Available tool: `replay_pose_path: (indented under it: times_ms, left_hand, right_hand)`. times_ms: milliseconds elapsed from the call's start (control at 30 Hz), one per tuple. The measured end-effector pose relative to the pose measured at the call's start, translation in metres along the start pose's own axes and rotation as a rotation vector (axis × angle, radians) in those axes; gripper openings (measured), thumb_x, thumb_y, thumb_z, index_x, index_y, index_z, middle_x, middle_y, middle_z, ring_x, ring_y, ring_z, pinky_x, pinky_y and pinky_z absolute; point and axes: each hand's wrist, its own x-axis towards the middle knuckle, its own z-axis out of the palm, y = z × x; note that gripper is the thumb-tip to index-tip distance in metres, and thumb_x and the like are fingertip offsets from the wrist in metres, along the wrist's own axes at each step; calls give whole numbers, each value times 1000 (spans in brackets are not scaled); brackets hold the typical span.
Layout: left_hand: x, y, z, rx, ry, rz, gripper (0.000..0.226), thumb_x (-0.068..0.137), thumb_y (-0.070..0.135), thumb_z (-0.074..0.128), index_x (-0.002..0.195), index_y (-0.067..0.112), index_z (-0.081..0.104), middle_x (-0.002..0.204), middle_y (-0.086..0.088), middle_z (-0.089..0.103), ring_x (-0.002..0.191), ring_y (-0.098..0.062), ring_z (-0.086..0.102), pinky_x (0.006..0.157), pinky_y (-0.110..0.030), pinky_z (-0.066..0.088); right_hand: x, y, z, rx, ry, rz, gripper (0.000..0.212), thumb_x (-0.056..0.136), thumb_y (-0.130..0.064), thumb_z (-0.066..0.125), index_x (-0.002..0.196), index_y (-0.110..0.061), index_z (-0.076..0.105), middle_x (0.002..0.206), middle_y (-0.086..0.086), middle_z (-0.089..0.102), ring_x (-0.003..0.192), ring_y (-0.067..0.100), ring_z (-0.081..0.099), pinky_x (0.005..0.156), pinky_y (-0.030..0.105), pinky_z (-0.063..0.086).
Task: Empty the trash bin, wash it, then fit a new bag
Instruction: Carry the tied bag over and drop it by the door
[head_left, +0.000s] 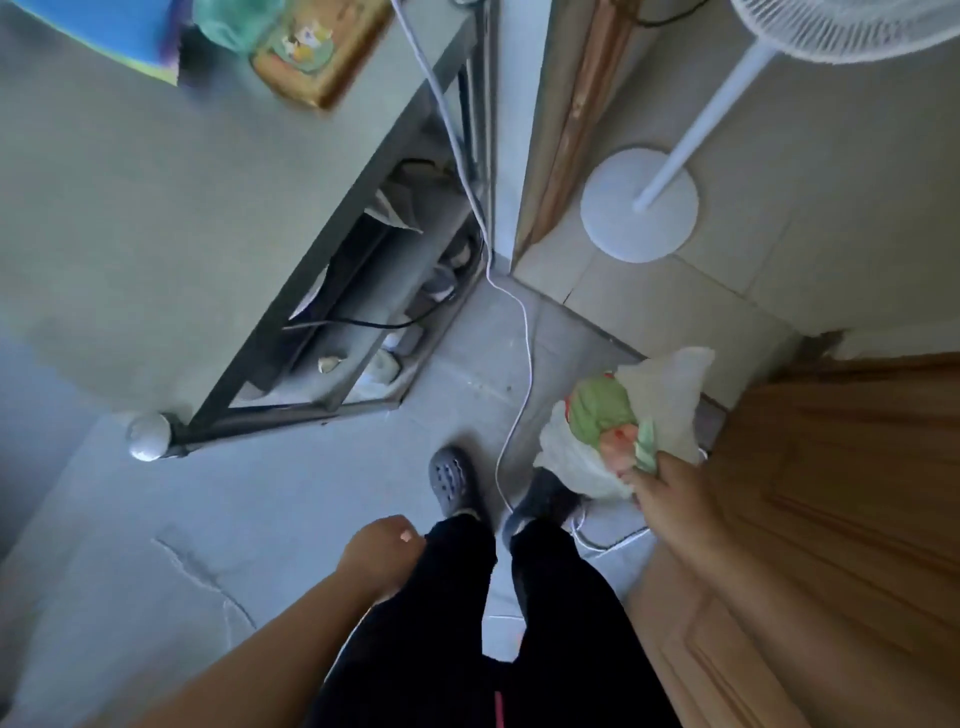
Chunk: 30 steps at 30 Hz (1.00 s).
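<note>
A full white trash bag (660, 410) with green and red waste showing through hangs at the right, above the floor beside a wooden door. My right hand (670, 493) grips it by its gathered top. My left hand (382, 553) swings low by my left leg, fingers curled into a loose fist with nothing in it. No trash bin is in view.
A grey table (156, 234) with a metal frame fills the left; cables and clutter lie under it. A white cord (524, 332) runs across the floor past my feet. A white standing fan (640, 205) stands beyond the doorway. The wooden door (841, 493) is at my right.
</note>
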Motion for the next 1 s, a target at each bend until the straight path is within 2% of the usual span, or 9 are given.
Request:
replay_pose_path:
  times_ms: [133, 233, 333, 467, 600, 767, 867, 933, 1000]
  left_hand:
    - [67, -8, 48, 145, -33, 31, 26, 93, 32, 48, 105, 20, 67, 116, -3, 69, 108, -24, 63, 90, -31, 51]
    - [113, -12, 71, 254, -56, 68, 29, 92, 33, 44, 103, 18, 66, 111, -4, 69, 104, -26, 64, 84, -32, 51]
    - [150, -17, 79, 279, -91, 104, 26, 90, 39, 45, 95, 20, 62, 103, -2, 69, 96, -25, 64, 76, -32, 50]
    - [189, -22, 73, 246, -98, 136, 23, 87, 45, 47, 75, 27, 51, 89, 5, 64, 86, -18, 60, 69, -30, 44]
    - [213, -17, 55, 275, 7, 215, 29, 82, 54, 42, 80, 27, 54, 86, 9, 61, 81, -13, 58, 66, -31, 44]
    - [237, -9, 30, 226, 121, 269, 36, 81, 57, 40, 83, 27, 58, 82, 12, 62, 77, -5, 58, 72, -29, 50]
    - [252, -5, 20, 212, 150, 270, 35, 80, 57, 42, 84, 27, 60, 83, 14, 64, 78, -2, 58, 74, -27, 51]
    - [261, -3, 16, 205, 163, 275, 34, 80, 57, 43, 84, 28, 60, 84, 15, 64, 78, -1, 58, 73, -26, 50]
    - [268, -2, 13, 196, 165, 276, 31, 80, 56, 44, 85, 30, 60, 85, 17, 63, 77, -1, 58, 71, -23, 48]
  right_hand:
    - [93, -4, 46, -79, -46, -50, 24, 74, -48, 49, 69, -31, 64, 76, 7, 72, 78, 32, 68, 70, 34, 51]
    - [149, -13, 84, -45, -55, -116, 20, 67, -63, 45, 66, -63, 65, 71, -14, 71, 77, 21, 71, 75, 31, 55]
    - [191, -23, 123, -22, -99, -147, 22, 70, -57, 46, 61, -73, 58, 61, -34, 65, 70, 9, 66, 82, 40, 59]
    - [239, -39, 164, -45, -164, -156, 28, 63, -59, 49, 59, -42, 72, 64, -13, 67, 80, 21, 72, 82, 42, 60]
    - [284, -52, 190, -85, -184, -215, 67, 59, -64, 45, 92, -15, 76, 83, 5, 74, 80, 26, 71, 78, 38, 58]
    - [342, -65, 207, -132, -161, -249, 67, 65, -60, 42, 96, -10, 74, 83, 11, 74, 81, 29, 69, 76, 35, 55]
    - [380, -66, 217, -227, -122, -303, 49, 86, -56, 51, 94, -13, 72, 82, 11, 71, 82, 30, 66, 71, 32, 50]
    - [403, -63, 222, -272, -76, -344, 32, 94, -39, 54, 111, -17, 71, 96, 13, 72, 93, 32, 66, 79, 29, 50]
    - [418, -58, 227, -312, -120, -332, 39, 93, -27, 57, 130, -16, 61, 109, 12, 70, 104, 32, 64, 84, 26, 47]
